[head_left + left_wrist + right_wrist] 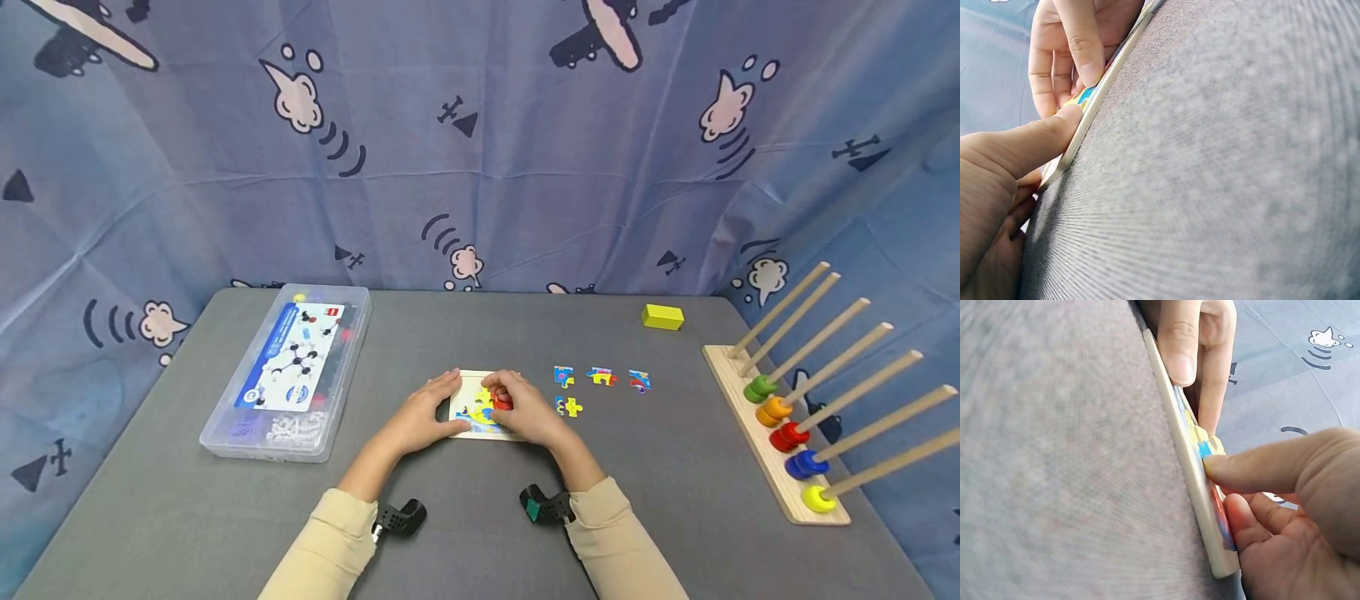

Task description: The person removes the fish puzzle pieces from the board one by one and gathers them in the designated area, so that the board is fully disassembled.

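A wooden jigsaw puzzle board (465, 380) with a pale frame lies flat between both hands, partly filled with yellow, red and blue pieces. My left hand (422, 414) grips its left side, the thumb on the near edge and the fingers at the far edge. My right hand (528, 410) is over the board's right part and pinches a puzzle piece (1204, 449) there; yellow and blue show by the thumb, slightly raised. The fingers cover much of that piece. Loose puzzle pieces (602, 377) lie on the table to the right of the board.
On the left lies a clear plastic case (341, 400) with a molecule-model label. A yellow block (662, 317) sits at the back right. Along the right edge, a wooden peg stand (750, 429) holds tall pegs with coloured rings. A patterned curtain (480, 150) hangs behind the grey table (465, 525).
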Demonstrator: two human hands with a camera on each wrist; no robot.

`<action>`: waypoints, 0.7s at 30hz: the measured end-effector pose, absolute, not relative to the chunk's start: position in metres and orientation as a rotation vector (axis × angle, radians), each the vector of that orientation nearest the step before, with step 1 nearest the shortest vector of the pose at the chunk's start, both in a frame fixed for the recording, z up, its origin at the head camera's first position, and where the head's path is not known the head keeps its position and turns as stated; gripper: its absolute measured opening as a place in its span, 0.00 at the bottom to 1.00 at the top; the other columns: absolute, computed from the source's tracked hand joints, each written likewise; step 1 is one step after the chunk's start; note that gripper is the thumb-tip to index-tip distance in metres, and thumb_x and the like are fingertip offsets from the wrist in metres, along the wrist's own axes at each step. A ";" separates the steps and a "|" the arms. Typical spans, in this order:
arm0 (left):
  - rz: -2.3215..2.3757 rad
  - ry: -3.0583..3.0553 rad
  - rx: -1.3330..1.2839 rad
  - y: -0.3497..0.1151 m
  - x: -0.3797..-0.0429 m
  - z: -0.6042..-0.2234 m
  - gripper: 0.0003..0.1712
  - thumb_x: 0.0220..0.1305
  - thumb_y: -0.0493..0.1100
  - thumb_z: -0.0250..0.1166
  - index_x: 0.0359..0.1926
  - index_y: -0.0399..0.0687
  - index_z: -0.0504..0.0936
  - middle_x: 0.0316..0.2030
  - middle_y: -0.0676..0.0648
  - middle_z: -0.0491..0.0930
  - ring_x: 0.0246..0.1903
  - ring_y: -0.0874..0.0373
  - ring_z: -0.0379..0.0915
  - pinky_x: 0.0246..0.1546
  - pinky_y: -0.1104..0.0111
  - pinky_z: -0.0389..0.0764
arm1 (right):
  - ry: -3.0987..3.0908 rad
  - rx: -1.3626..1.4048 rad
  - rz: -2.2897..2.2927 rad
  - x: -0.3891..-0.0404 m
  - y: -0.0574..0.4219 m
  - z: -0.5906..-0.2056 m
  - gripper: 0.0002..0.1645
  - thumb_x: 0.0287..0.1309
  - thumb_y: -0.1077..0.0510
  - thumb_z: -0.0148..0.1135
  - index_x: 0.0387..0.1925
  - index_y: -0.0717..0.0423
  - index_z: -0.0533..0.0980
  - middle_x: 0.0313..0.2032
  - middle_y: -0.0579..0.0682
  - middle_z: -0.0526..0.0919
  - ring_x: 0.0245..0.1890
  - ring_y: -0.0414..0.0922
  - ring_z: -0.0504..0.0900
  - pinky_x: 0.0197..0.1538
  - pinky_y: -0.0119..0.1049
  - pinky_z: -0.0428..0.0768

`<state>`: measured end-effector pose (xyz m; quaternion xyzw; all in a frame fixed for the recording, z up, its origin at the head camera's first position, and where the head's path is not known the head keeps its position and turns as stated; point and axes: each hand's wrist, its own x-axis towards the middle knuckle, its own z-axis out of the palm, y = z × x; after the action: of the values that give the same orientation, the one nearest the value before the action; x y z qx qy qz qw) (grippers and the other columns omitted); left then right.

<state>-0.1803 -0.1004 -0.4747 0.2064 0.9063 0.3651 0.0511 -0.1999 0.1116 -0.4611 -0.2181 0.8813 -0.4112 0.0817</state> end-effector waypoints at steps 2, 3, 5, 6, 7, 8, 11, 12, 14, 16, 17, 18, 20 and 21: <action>1.112 2.761 0.626 -0.101 -0.180 -0.475 0.43 0.56 0.51 0.69 0.68 0.39 0.64 0.70 0.45 0.59 0.71 0.49 0.51 0.72 0.53 0.54 | 2.654 -0.656 -1.219 -0.200 0.111 -0.461 0.25 0.47 0.70 0.63 0.50 0.59 0.74 0.39 0.50 0.74 0.38 0.43 0.69 0.44 0.36 0.71; 1.112 2.762 0.626 -0.101 -0.181 -0.475 0.43 0.56 0.51 0.69 0.68 0.39 0.64 0.70 0.45 0.59 0.71 0.49 0.51 0.72 0.53 0.54 | 2.663 -0.657 -1.216 -0.200 0.111 -0.461 0.24 0.48 0.70 0.63 0.50 0.59 0.74 0.39 0.50 0.74 0.38 0.43 0.69 0.44 0.36 0.71; 1.108 2.764 0.627 -0.101 -0.181 -0.475 0.43 0.56 0.51 0.69 0.68 0.38 0.64 0.70 0.45 0.59 0.71 0.49 0.51 0.72 0.53 0.54 | 2.680 -0.659 -1.211 -0.200 0.110 -0.461 0.24 0.48 0.70 0.63 0.50 0.59 0.75 0.39 0.50 0.75 0.38 0.43 0.70 0.45 0.36 0.72; 1.108 2.764 0.629 -0.101 -0.181 -0.475 0.43 0.56 0.51 0.69 0.68 0.38 0.64 0.70 0.44 0.59 0.71 0.49 0.51 0.72 0.54 0.53 | 2.687 -0.658 -1.212 -0.199 0.110 -0.461 0.24 0.48 0.70 0.63 0.50 0.59 0.75 0.39 0.50 0.75 0.38 0.43 0.70 0.45 0.36 0.72; 1.110 2.764 0.633 -0.101 -0.181 -0.475 0.43 0.56 0.50 0.69 0.68 0.38 0.64 0.70 0.44 0.59 0.71 0.49 0.51 0.72 0.54 0.53 | 2.694 -0.656 -1.212 -0.199 0.110 -0.461 0.24 0.48 0.70 0.63 0.50 0.59 0.75 0.39 0.51 0.75 0.38 0.43 0.70 0.45 0.36 0.73; 1.108 2.765 0.635 -0.101 -0.181 -0.475 0.43 0.55 0.50 0.69 0.68 0.38 0.63 0.70 0.44 0.59 0.71 0.49 0.51 0.72 0.54 0.53 | 2.700 -0.655 -1.212 -0.199 0.110 -0.461 0.24 0.47 0.70 0.63 0.50 0.60 0.75 0.39 0.51 0.75 0.38 0.43 0.71 0.45 0.36 0.73; 1.111 2.766 0.644 -0.101 -0.181 -0.474 0.43 0.55 0.50 0.69 0.68 0.37 0.64 0.70 0.43 0.60 0.71 0.48 0.51 0.72 0.54 0.53 | 2.712 -0.656 -1.219 -0.199 0.109 -0.461 0.24 0.47 0.70 0.64 0.49 0.61 0.75 0.39 0.51 0.76 0.38 0.42 0.71 0.44 0.35 0.74; 1.112 2.766 0.646 -0.101 -0.180 -0.474 0.43 0.55 0.50 0.69 0.68 0.37 0.64 0.70 0.43 0.60 0.71 0.48 0.51 0.73 0.54 0.52 | 2.715 -0.657 -1.221 -0.198 0.109 -0.461 0.24 0.47 0.70 0.64 0.50 0.61 0.75 0.39 0.51 0.76 0.38 0.42 0.72 0.44 0.35 0.74; 1.106 2.768 0.649 -0.101 -0.180 -0.474 0.43 0.55 0.50 0.69 0.68 0.37 0.64 0.70 0.43 0.60 0.71 0.49 0.51 0.73 0.55 0.52 | 2.721 -0.653 -1.215 -0.198 0.109 -0.460 0.24 0.47 0.70 0.65 0.50 0.61 0.75 0.39 0.51 0.76 0.38 0.42 0.72 0.44 0.35 0.75; 1.101 2.769 0.651 -0.101 -0.180 -0.473 0.43 0.55 0.50 0.69 0.68 0.37 0.64 0.70 0.43 0.60 0.71 0.49 0.51 0.73 0.55 0.52 | 2.725 -0.645 -1.210 -0.198 0.109 -0.460 0.24 0.48 0.69 0.65 0.50 0.60 0.75 0.40 0.51 0.76 0.38 0.42 0.72 0.45 0.36 0.75; 1.102 2.769 0.651 -0.101 -0.179 -0.473 0.43 0.56 0.50 0.69 0.68 0.37 0.64 0.70 0.43 0.60 0.71 0.49 0.51 0.73 0.55 0.52 | 2.726 -0.641 -1.204 -0.198 0.109 -0.459 0.24 0.48 0.69 0.65 0.51 0.60 0.75 0.40 0.51 0.76 0.38 0.42 0.72 0.45 0.36 0.75; 1.102 2.768 0.651 -0.101 -0.179 -0.473 0.43 0.56 0.50 0.69 0.68 0.37 0.64 0.70 0.43 0.60 0.71 0.49 0.51 0.73 0.55 0.52 | 2.727 -0.638 -1.202 -0.198 0.109 -0.459 0.24 0.48 0.69 0.65 0.51 0.59 0.76 0.40 0.51 0.77 0.38 0.42 0.72 0.45 0.36 0.75; 1.103 2.767 0.650 -0.101 -0.179 -0.473 0.43 0.56 0.51 0.69 0.68 0.37 0.64 0.70 0.43 0.60 0.71 0.48 0.51 0.73 0.55 0.52 | 2.724 -0.631 -1.204 -0.198 0.110 -0.457 0.24 0.49 0.69 0.65 0.51 0.59 0.76 0.41 0.51 0.77 0.38 0.42 0.73 0.45 0.37 0.76; 1.102 2.765 0.648 -0.101 -0.179 -0.472 0.43 0.56 0.51 0.69 0.68 0.37 0.64 0.70 0.43 0.59 0.71 0.49 0.51 0.73 0.55 0.52 | 2.721 -0.626 -1.206 -0.197 0.110 -0.456 0.24 0.49 0.68 0.65 0.52 0.59 0.76 0.41 0.51 0.77 0.39 0.43 0.74 0.46 0.37 0.77</action>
<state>-0.1788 -0.1007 -0.4721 0.2125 0.9067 0.3613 0.0474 -0.1974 0.1101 -0.4561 -0.2056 0.8936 -0.3959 0.0500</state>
